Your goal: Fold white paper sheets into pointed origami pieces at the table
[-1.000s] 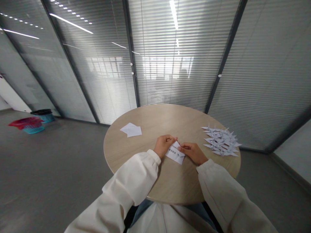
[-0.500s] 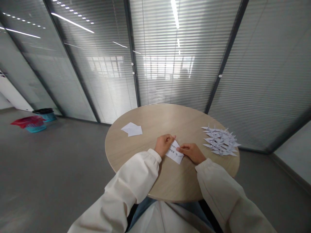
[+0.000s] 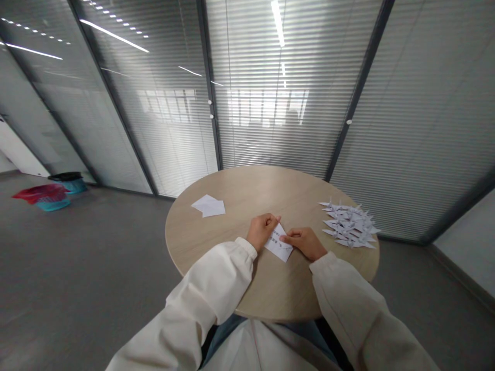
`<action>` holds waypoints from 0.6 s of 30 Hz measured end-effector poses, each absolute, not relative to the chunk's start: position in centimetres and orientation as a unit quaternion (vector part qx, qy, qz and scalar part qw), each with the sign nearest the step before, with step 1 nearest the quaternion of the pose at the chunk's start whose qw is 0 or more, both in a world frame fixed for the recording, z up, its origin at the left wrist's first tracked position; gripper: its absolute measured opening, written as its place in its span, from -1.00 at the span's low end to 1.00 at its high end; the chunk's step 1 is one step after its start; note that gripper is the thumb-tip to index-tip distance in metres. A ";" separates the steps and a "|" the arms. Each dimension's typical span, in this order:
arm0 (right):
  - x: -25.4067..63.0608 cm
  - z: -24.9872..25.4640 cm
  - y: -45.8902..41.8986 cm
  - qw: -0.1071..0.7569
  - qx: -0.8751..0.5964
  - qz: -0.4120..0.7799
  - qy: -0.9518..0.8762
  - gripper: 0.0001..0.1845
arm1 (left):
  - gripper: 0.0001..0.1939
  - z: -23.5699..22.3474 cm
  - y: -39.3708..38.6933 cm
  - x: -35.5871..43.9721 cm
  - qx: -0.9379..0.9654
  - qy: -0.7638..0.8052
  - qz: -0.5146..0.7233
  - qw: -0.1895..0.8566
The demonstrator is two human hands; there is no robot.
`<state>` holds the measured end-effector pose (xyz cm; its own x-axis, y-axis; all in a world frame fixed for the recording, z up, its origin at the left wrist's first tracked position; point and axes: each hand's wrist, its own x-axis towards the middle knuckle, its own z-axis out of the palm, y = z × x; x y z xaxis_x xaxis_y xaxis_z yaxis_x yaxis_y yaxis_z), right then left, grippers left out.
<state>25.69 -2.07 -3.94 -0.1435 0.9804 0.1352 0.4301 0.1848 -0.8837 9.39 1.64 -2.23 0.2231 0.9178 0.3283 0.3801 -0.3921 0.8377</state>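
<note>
A folded white sheet of paper with dark printed characters lies on the round wooden table, between my two hands. My left hand is closed on its upper left side, thumb and fingers pinching near the top corner. On the right side my right hand grips the edge between thumb and forefinger. My fingers cover parts of both edges. Farther off to the left rest a few white paper pieces, overlapping each other.
Several folded white paper cranes stand packed together at the table's right side. On the floor at far left are a blue basket with a red liner and a blue bin with a black liner. Glass panels with blinds rise behind the table.
Both hands keep their hold on the folded paper and have barely moved. The whole view has shifted very slightly.
</note>
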 end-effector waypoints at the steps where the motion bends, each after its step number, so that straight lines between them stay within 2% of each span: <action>1: 25.7 -4.0 -2.0 0.385 -0.531 0.355 -0.666 -0.63 | -0.57 -2.2 1.7 9.4 0.715 0.454 0.426 0.318; 10: 25.8 -4.4 -1.8 0.378 -0.547 0.354 -0.658 -0.61 | -0.66 -2.6 2.1 9.3 0.721 0.423 0.390 0.387; 18: 25.6 -4.0 -2.3 0.369 -0.540 0.361 -0.664 -0.60 | -0.72 -2.5 1.7 9.4 0.714 0.404 0.405 0.405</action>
